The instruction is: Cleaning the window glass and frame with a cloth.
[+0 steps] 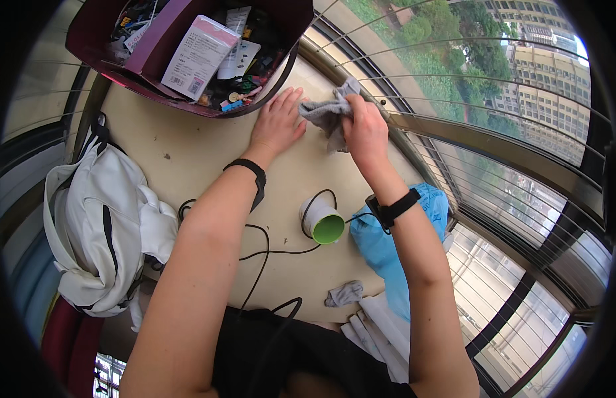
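A crumpled grey cloth (pixel 324 113) hangs from my right hand (pixel 366 130), pinched between thumb and fingers. It is held near the metal rail along the window side. My left hand (pixel 279 122) lies palm down on the cream ledge (pixel 203 144), fingers spread and holding nothing. Its fingertips are close to the dark red storage box (pixel 138 82), whose black handle (pixel 283 82) curves just beside them. Inside the box are a white printed carton (pixel 201 57), a white tube and several small colourful pieces. My left palm is hidden from view.
A white cup with green inside (pixel 328 229) lies tipped among black cable loops (pixel 268 251). A white backpack (pixel 109 229) sits at left. On the right are a blue plastic bag (pixel 380 244), a grey balled fabric piece (pixel 344 293) and white folded material (pixel 375 328). Window bars (pixel 437 77) edge the ledge.
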The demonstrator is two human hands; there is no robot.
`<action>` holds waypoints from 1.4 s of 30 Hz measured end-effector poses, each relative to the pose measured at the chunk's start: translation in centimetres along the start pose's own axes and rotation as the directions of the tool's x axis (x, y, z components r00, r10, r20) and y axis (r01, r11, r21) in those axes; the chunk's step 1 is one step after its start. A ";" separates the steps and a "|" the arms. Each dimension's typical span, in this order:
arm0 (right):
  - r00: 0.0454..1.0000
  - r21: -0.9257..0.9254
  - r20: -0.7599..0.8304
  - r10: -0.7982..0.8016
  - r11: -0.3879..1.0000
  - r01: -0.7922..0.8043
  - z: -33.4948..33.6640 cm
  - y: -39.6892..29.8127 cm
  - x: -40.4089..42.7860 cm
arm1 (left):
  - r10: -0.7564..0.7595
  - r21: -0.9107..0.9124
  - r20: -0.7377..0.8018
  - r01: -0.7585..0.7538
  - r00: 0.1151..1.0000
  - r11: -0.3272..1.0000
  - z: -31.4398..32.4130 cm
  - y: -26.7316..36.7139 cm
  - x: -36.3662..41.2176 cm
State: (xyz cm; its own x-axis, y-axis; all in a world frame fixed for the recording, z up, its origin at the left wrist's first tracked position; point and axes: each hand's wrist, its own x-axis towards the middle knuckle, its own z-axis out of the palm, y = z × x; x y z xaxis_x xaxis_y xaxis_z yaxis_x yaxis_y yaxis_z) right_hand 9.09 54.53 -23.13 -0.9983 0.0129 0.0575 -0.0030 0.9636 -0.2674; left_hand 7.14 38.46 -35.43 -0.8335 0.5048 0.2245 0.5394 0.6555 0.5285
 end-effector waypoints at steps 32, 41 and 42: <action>0.946 0.371 0.265 0.186 0.886 -0.278 -2.5 12.4 -9.9 | -0.053 0.218 0.125 0.025 0.991 0.976 0.8 1.1 0.0; 0.724 0.887 0.416 0.551 -0.421 -0.190 -0.8 19.3 -3.4 | -0.028 0.197 0.109 0.006 0.994 0.980 1.7 2.2 0.7; 0.781 0.895 0.428 0.456 -0.337 -0.294 -0.8 18.7 -3.0 | -0.040 0.208 0.107 0.017 0.993 0.978 1.5 1.8 0.6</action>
State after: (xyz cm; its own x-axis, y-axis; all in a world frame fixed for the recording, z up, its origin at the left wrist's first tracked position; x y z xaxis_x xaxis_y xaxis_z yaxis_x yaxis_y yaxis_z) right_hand 12.06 72.73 -27.58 -0.8059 0.3347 -0.4884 0.2416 -0.5672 -0.7874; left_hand 7.76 40.79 -35.52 -0.8369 0.5352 0.1145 0.5382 0.7667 0.3500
